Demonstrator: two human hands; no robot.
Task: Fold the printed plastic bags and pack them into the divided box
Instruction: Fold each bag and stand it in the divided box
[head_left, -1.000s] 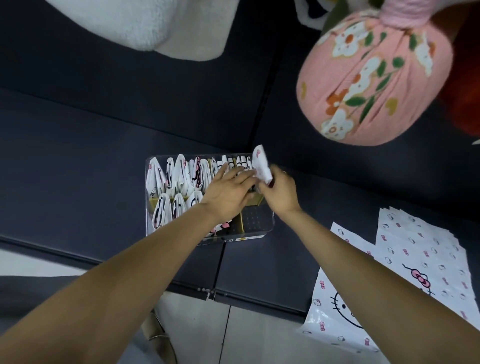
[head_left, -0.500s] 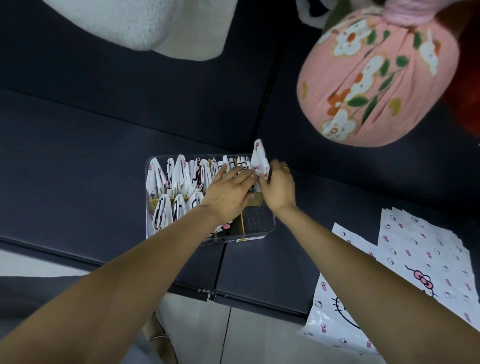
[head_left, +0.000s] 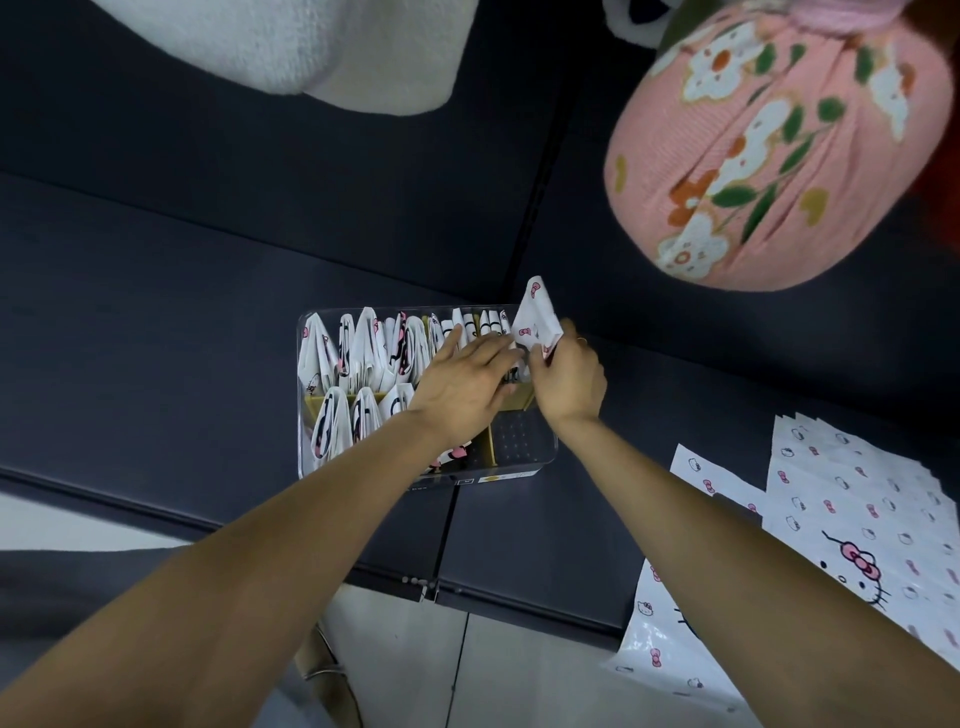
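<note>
Bag (head_left: 535, 322), folded into a narrow white wedge with pink bows, stands at the far right corner of the box (head_left: 524, 457). Its long axis runs near upright, the pointed tip aimed up and away from the person, the wide end down in the right hand (head_left: 569, 382). That hand pinches the bag's lower edge between thumb and curled fingers, just above the box's far right compartment. The left hand (head_left: 460, 387) lies flat with fingers straight and spread, pressing on the packed bags (head_left: 363, 348) and holding nothing; its fingertips reach almost to the held bag. The packed bags stand on edge in 2 rows, folds upward, filling the left and middle compartments. The near right compartment shows bare dotted floor between yellow dividers (head_left: 488, 447). The clear box sits on a dark surface (head_left: 156, 312). Flat unfolded bags (head_left: 852, 519) lie stacked well to the right. A pink floral bundle (head_left: 769, 145) is beyond the box, and a white fabric (head_left: 322, 47) lies far left.
</note>
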